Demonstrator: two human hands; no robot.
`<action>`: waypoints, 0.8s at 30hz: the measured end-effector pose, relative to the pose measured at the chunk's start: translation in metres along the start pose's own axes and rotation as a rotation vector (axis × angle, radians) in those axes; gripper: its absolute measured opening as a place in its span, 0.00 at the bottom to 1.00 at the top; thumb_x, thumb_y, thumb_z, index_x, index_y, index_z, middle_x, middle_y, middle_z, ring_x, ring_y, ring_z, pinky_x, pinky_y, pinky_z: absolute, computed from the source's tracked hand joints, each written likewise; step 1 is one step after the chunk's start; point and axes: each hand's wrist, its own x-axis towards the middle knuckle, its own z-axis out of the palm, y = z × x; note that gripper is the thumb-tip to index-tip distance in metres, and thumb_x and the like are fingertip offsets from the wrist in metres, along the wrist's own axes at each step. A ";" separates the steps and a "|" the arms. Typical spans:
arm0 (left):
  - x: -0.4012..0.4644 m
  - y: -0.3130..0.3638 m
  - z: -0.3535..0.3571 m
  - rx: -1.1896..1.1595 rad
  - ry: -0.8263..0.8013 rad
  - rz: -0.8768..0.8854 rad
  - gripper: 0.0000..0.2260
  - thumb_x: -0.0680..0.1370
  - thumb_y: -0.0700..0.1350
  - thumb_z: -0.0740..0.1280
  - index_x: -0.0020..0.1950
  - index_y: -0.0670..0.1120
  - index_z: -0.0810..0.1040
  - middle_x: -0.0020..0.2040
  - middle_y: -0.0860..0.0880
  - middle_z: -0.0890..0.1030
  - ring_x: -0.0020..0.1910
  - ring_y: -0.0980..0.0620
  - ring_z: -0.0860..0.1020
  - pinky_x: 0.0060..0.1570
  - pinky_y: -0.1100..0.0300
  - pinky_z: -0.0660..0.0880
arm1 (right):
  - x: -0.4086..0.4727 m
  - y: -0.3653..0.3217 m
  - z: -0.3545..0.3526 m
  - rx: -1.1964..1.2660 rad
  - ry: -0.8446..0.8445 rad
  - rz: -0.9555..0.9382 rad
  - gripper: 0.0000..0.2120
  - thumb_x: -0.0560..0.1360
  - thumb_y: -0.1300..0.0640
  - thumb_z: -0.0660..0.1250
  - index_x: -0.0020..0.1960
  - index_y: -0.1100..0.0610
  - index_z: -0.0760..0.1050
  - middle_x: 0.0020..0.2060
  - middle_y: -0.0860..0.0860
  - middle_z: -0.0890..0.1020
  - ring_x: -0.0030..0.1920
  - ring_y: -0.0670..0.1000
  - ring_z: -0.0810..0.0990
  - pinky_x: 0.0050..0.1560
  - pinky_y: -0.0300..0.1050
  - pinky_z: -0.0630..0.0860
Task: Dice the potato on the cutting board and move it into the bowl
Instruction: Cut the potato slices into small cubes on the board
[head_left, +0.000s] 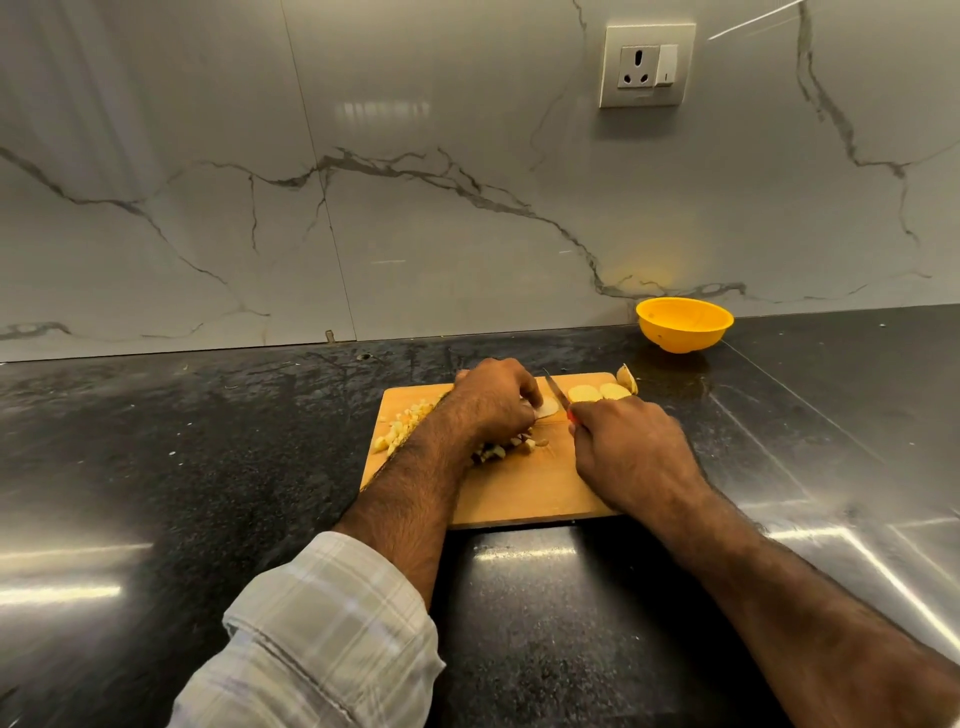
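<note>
I see the left hand (493, 400) pinching a potato slice (546, 408) on the cutting board (519, 483), the right hand (626, 447) gripping the knife (557, 389) beside it. Diced potato (402, 428) lies left; the yellow bowl (684, 323) (well apart) sits on the table (208, 441).

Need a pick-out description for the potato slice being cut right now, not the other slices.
Start at the wooden cutting board on the black counter. Near its far edge, the left hand pins a pale slice flat, with the knife in the right hand at its right edge. Unlike the two yellower slices farther right, it has fingers on it.
</note>
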 end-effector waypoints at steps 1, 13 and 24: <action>0.001 -0.001 0.000 -0.004 0.004 -0.012 0.08 0.80 0.48 0.73 0.59 0.55 0.86 0.66 0.54 0.81 0.67 0.52 0.76 0.75 0.39 0.66 | -0.003 -0.001 -0.001 -0.004 -0.001 -0.010 0.14 0.84 0.46 0.60 0.64 0.47 0.79 0.54 0.49 0.83 0.52 0.52 0.80 0.53 0.53 0.82; 0.004 -0.009 0.000 -0.062 0.032 -0.038 0.04 0.78 0.48 0.75 0.52 0.54 0.87 0.57 0.57 0.84 0.63 0.54 0.77 0.75 0.38 0.61 | 0.015 -0.016 -0.004 -0.041 -0.152 -0.096 0.17 0.81 0.51 0.67 0.69 0.51 0.76 0.60 0.52 0.81 0.58 0.52 0.79 0.58 0.50 0.81; 0.000 -0.015 -0.002 -0.085 0.028 -0.042 0.04 0.78 0.51 0.75 0.52 0.56 0.85 0.61 0.57 0.82 0.68 0.52 0.73 0.75 0.35 0.57 | -0.010 -0.001 -0.021 -0.060 -0.294 -0.096 0.23 0.79 0.50 0.70 0.73 0.48 0.75 0.64 0.49 0.80 0.63 0.51 0.78 0.63 0.51 0.80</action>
